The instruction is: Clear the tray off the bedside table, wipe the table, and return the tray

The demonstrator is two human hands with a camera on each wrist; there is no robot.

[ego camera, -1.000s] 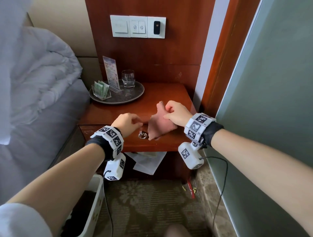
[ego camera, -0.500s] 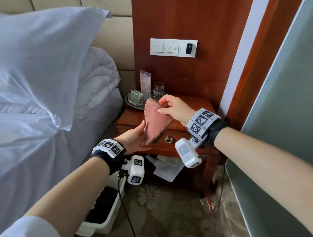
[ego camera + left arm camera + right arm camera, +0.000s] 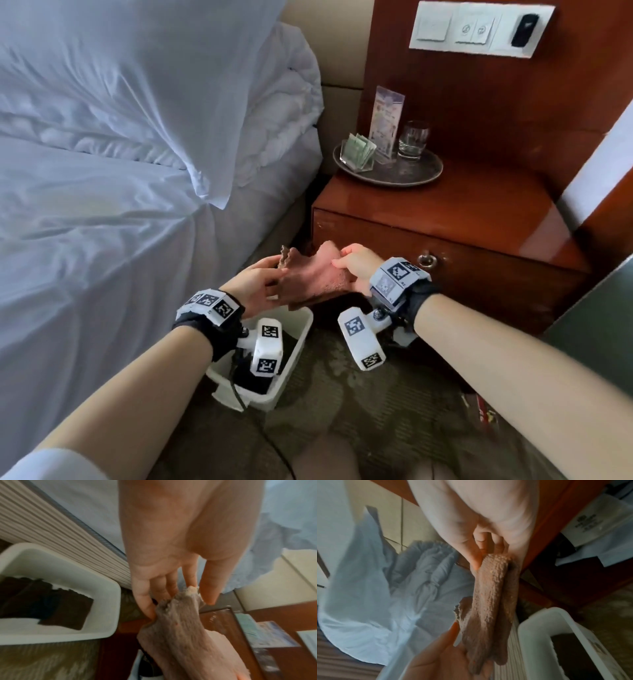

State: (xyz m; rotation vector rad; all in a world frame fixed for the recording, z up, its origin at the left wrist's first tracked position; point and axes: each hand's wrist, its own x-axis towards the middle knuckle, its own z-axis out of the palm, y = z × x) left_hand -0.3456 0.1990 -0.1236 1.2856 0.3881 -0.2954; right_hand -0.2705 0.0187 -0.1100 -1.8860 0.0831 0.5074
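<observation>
Right hand [image 3: 356, 265] fingers [image 3: 485, 539] curled, pinching one end of a fluffy pink cloth [image 3: 318, 284]. Left hand [image 3: 255, 286] fingers [image 3: 145, 601] nearly straight, thumb pinching the other end. Cloth stretched between both hands, above a white plastic bin [image 3: 294, 346], near the front of the shiny brown wooden desk [image 3: 455, 205]. Round metal tray [image 3: 411, 174] at the far left of the desk, carrying a clear glass [image 3: 412, 138].
</observation>
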